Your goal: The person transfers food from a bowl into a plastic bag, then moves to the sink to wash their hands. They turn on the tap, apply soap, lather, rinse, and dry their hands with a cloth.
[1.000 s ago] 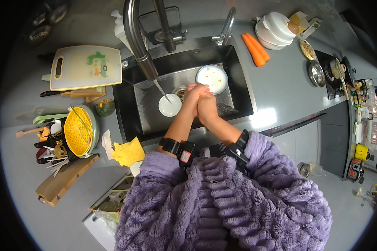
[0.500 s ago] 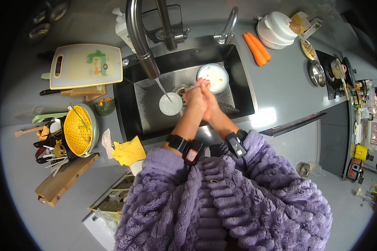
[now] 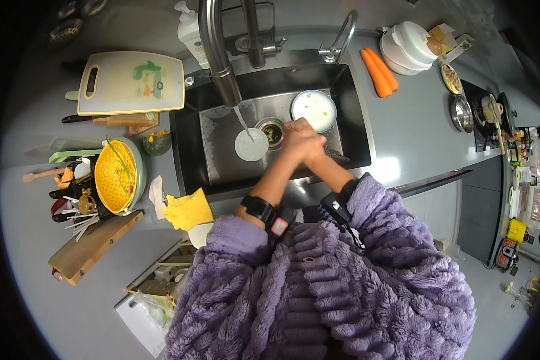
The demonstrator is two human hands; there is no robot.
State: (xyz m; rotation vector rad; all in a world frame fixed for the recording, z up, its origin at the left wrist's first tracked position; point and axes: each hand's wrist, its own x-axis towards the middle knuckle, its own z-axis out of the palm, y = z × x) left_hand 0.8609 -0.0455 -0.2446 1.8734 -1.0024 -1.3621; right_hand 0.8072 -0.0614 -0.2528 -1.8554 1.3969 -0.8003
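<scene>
Over the sink (image 3: 361,135), my left hand (image 3: 294,144) and my right hand (image 3: 314,154) are clasped together, fingers folded round each other. No tool or dish shows between them; the inner fingers are hidden. Left of my hands, water runs from the large faucet (image 3: 226,84) into a small white bowl (image 3: 251,144). Just beyond my hands sits a blue-rimmed white bowl (image 3: 315,109) holding cloudy liquid and green bits. Green scraps lie in the drain strainer (image 3: 273,134) between the two bowls.
A cutting board (image 3: 123,87), squash piece (image 3: 156,143), yellow colander (image 3: 113,177) and yellow cloth (image 3: 188,210) lie to the left. Behind the sink stand a pump bottle (image 3: 192,36) and slim tap (image 3: 345,39). Two carrots (image 3: 379,73) and a white lidded pot (image 3: 408,48) are on the right counter.
My hands have gone from lying palm to palm with fingers extended to a tighter clasp, turned over each other. The whole view has shifted slightly. Water still runs into the small bowl.
</scene>
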